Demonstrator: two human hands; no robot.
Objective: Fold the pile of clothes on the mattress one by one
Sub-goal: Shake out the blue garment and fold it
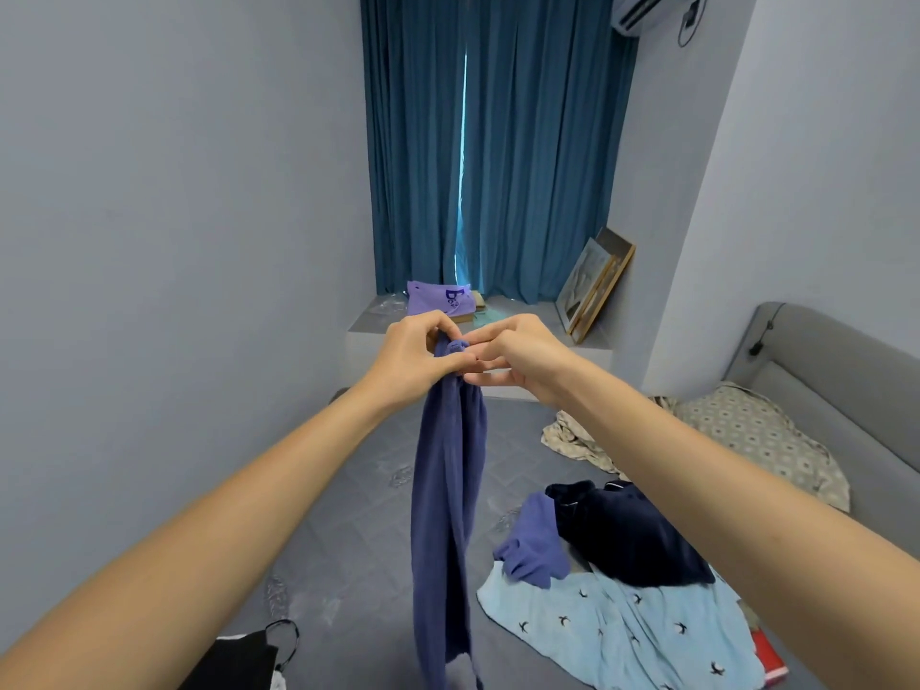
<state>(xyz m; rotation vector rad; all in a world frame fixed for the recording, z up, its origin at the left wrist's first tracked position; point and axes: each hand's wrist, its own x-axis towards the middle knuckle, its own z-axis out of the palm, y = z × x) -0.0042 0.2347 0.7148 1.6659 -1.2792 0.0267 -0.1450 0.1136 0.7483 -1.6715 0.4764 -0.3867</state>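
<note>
A long blue-purple garment [444,495] hangs straight down in front of me, bunched at its top. My left hand [415,353] grips that bunched top edge, held up above the grey mattress [358,515]. My right hand [513,351] meets it from the right, thumb and forefinger pinching the same top edge, the other fingers spread. On the mattress to the right lies the pile: a dark navy garment [632,535], a smaller purple piece [535,545] and a light blue cloth with bird prints [627,634].
A beige patterned cloth [577,440] and a patterned pillow [761,435] lie by the grey headboard [836,371]. A black mask [244,659] sits at the near left. A window ledge with a purple bag [438,298] and leaning frames [592,286] stands before teal curtains [493,141].
</note>
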